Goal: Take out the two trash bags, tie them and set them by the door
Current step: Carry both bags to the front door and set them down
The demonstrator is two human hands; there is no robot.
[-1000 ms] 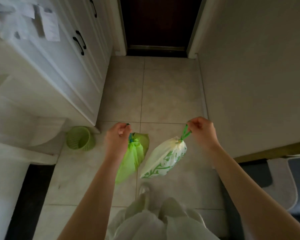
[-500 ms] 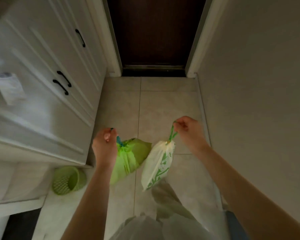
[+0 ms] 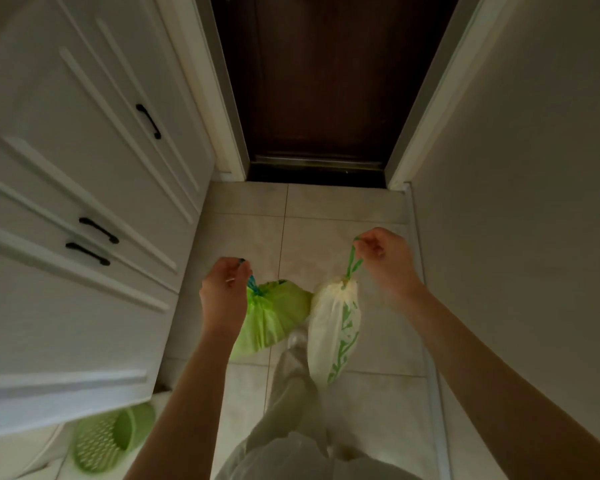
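My left hand (image 3: 224, 291) grips the blue drawstring of a light green trash bag (image 3: 269, 317), which hangs just right of the hand above the tiled floor. My right hand (image 3: 383, 259) pinches the green drawstring of a white trash bag with green leaf print (image 3: 333, 332). Both bags are cinched at the top and hang side by side, nearly touching. The dark brown door (image 3: 321, 84) stands straight ahead, its threshold a short way beyond the bags.
White cabinets with black handles (image 3: 90, 188) line the left side. A plain wall (image 3: 520, 209) runs along the right. A green wastebasket (image 3: 113, 441) lies on its side at the lower left. My legs in pale trousers (image 3: 291, 403) show below the bags.
I have walked forward: the door and threshold are nearer and larger, and the wastebasket has slid back to the lower left. Both hands keep their hold on the hanging bags.
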